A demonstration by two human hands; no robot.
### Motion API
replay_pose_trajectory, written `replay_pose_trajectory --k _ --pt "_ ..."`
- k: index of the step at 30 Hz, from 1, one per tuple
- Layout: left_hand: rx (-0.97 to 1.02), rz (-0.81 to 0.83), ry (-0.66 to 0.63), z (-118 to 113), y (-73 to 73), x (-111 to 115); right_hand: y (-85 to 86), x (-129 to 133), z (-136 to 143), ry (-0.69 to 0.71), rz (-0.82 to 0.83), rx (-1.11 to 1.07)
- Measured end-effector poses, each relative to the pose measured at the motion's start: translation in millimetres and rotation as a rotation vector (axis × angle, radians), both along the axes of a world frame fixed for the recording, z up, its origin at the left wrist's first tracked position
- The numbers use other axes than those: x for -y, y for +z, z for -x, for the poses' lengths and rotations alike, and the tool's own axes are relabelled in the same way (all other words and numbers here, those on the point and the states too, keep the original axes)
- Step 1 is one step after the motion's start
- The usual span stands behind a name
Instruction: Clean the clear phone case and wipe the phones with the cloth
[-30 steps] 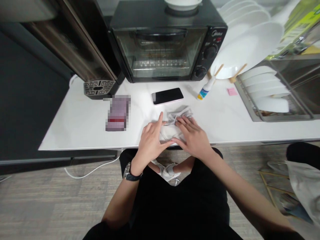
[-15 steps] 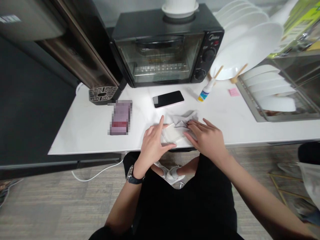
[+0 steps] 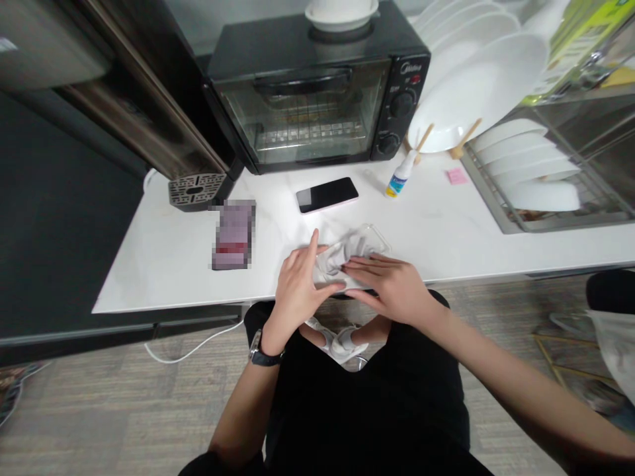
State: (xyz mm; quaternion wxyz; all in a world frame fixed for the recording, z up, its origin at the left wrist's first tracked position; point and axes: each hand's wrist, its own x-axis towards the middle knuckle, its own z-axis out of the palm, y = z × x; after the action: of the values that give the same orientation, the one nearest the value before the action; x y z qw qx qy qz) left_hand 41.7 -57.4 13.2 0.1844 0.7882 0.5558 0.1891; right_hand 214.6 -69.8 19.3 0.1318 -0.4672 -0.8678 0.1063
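Note:
A clear phone case [image 3: 381, 237] lies at the front edge of the white counter. My left hand [image 3: 300, 281] steadies its left end, thumb along the near side and fingers along the far side. Bunched on the case is a light grey cloth [image 3: 350, 248], which covers much of it. My right hand [image 3: 391, 284] presses the cloth down with its fingers close together and the thumb at the near edge. Just beyond lies a black-screened phone [image 3: 327, 195], face up. A small white bottle [image 3: 398, 178] with a blue and yellow label stands behind to the right.
A pixelated purple item [image 3: 233, 235] lies on the counter [image 3: 163, 271] at left, near a drip tray [image 3: 196, 190]. At the back stands a toaster oven [image 3: 317, 86]. Plates [image 3: 481, 86], a pink note [image 3: 457, 176] and a dish rack [image 3: 501, 211] are at right.
My right hand has slid left across the case with the cloth, uncovering the case's far right corner. My left hand keeps its place. The view has shifted slightly.

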Motion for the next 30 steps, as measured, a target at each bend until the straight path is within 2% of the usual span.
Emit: replay_pose_trajectory --k 3,5,7,11,14,18,20,22,24,27,30 --pt "-0.007 0.0 -0.004 -0.8 2.1 -0.1 0.6 -8.1 -16.1 -0.148 -0.047 0.056" --pt "-0.006 -0.008 -0.016 -0.6 1.9 -0.5 -0.5 -11.5 -10.5 -0.19 -0.084 0.08" --pt "-0.012 -0.017 -0.02 0.2 0.5 -0.6 -1.1 -10.2 7.8 -0.152 -0.104 0.082" --pt "-0.045 -0.016 0.009 2.5 -3.1 1.4 2.3 1.5 40.1 0.039 -0.062 0.039" --pt "-0.038 -0.031 0.018 3.5 -3.7 3.2 5.0 5.4 26.8 0.05 -0.021 0.022" --pt "0.001 -0.039 0.009 3.6 -1.0 2.7 3.8 -5.8 -11.2 -0.082 -0.033 0.057" --pt "0.016 -0.038 -0.003 3.8 0.5 1.4 2.3 -12.9 -14.0 -0.144 -0.07 0.078" --pt "0.029 -0.038 -0.014 4.3 0.9 0.3 0.7 -15.5 -1.1 -0.163 -0.099 0.087" --pt "0.036 -0.032 -0.023 5.2 0.0 -0.3 -0.4 -12.2 20.2 -0.122 -0.102 0.082" --pt "0.023 -0.013 -0.01 6.4 -2.1 0.2 0.4 -2.1 40.8 0.027 -0.067 0.055" --pt "0.003 -0.013 0.019 6.4 -2.3 1.2 2.4 1.8 26.9 0.057 -0.034 0.049"
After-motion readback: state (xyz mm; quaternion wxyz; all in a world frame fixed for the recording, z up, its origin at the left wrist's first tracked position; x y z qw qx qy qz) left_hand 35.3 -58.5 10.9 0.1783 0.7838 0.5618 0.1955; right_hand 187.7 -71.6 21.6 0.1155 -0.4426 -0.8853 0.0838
